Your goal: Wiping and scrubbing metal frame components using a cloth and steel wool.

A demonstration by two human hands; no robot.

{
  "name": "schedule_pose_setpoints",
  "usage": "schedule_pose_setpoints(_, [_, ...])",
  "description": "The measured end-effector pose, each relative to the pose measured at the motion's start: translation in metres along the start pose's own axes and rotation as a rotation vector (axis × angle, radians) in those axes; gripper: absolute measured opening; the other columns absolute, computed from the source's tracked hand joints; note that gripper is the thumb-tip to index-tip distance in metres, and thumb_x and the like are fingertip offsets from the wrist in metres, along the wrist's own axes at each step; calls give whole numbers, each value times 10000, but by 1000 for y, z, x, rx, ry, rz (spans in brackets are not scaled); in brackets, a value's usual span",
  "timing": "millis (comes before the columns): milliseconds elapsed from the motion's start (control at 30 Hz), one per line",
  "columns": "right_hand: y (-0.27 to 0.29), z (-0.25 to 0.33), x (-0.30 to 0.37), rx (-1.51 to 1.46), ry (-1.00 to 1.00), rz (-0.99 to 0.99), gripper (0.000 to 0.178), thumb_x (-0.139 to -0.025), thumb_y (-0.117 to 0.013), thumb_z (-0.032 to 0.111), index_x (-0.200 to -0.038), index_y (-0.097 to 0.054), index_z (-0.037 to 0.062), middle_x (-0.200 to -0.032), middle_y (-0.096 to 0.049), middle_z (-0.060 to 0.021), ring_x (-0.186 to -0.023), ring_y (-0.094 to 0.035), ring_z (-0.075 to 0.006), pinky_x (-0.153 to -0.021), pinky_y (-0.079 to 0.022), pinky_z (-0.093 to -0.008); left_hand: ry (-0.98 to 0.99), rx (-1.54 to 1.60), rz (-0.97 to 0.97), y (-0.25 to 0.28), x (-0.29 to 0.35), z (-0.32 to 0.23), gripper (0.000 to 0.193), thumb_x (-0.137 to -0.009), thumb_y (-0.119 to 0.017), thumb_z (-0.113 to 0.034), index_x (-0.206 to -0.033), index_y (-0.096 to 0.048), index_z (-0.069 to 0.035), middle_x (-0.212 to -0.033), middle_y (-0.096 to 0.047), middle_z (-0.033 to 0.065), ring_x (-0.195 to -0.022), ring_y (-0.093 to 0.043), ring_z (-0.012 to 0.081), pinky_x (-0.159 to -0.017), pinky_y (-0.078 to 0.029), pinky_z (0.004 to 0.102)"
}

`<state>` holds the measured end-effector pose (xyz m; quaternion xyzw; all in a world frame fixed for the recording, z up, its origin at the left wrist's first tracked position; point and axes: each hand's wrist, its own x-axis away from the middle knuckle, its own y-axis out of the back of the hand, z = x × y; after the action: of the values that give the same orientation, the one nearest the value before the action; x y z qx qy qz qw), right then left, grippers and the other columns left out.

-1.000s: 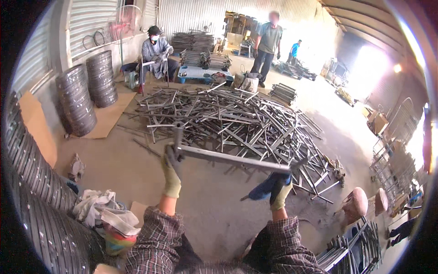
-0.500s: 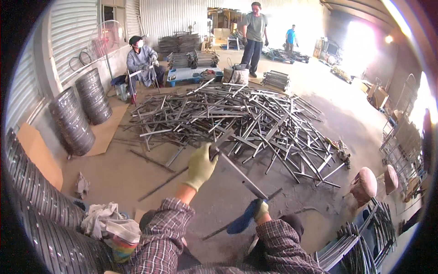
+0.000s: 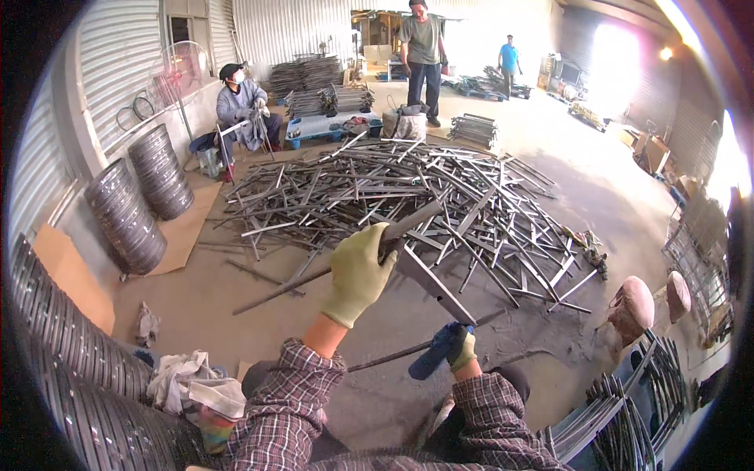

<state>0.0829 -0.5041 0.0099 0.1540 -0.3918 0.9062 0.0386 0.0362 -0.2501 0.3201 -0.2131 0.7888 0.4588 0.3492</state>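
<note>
My left hand (image 3: pixel 360 276), in a pale yellow-green glove, is wrapped round one long bar of a dark metal H-shaped frame (image 3: pixel 437 290). The frame's flat crosspiece slants down from there toward my right hand (image 3: pixel 463 352), also gloved. A blue cloth (image 3: pixel 433 355) is bunched in my right hand, close to where the crosspiece meets the second long bar; the fingers are partly hidden by it. Beyond my hands lies a wide pile of similar metal frames (image 3: pixel 463 212) on the floor.
Stacked dark metal pieces (image 3: pixel 605 420) stand at lower right, near pinkish padded stools (image 3: pixel 631 304). Ribbed black bundles (image 3: pixel 86 392) and rags (image 3: pixel 192 385) are at my left. One person (image 3: pixel 243 110) sits beyond the pile, another (image 3: pixel 422 59) stands, and a third (image 3: pixel 509 64) is farther back.
My left hand and the held frame have come nearer and tilted. My right hand with the blue cloth has shifted slightly up and right. The standing person has turned or shifted left.
</note>
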Motion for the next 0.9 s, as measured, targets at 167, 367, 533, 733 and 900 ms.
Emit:
schedule_pose_setpoints(167, [15, -12, 6, 99, 13, -138, 186, -894, -563, 210, -737, -540, 112, -626, -512, -55, -527, -534, -247, -494, -458, -379, 182, 27, 13, -47, 43, 60, 348, -832, -710, -144, -1132, -556, -56, -1002, -639, 154, -941, -611, 375, -795, -477, 472])
schedule_pose_setpoints(367, [-18, -3, 13, 198, 194, -51, 100, -855, -594, 148, -778, -542, 111, -632, -512, -21, -517, -512, -179, -472, -432, -323, 98, 73, -84, 14, 30, 24, 285, -835, -676, -104, -1095, -563, -71, -980, -648, 145, -912, -622, 378, -748, -476, 464])
schedule_pose_setpoints(533, [-7, -13, 6, 222, 144, -202, 121, -871, -581, 147, -766, -541, 102, -631, -515, -24, -524, -523, -192, -479, -440, -321, 198, 97, -31, -15, 34, 46, 243, -847, -684, -118, -1062, -581, -72, -887, -646, 140, -836, -622, 370, -712, -468, 464])
schedule_pose_setpoints(733, [-23, 4, 15, 263, 200, -131, 122, -877, -560, 167, -780, -531, 99, -634, -481, -12, -516, -482, -163, -472, -399, -321, 154, 104, -19, 0, 35, 42, 275, -824, -706, -90, -1074, -590, -73, -909, -660, 160, -846, -632, 373, -718, -478, 451])
schedule_pose_setpoints(900, [-22, -8, 5, 199, 194, -124, 153, -877, -573, 184, -751, -538, 105, -611, -487, -23, -493, -477, -172, -456, -386, -317, 167, 51, 49, 18, 34, 42, 256, -840, -699, -107, -1066, -583, -76, -908, -672, 155, -872, -643, 390, -726, -498, 442])
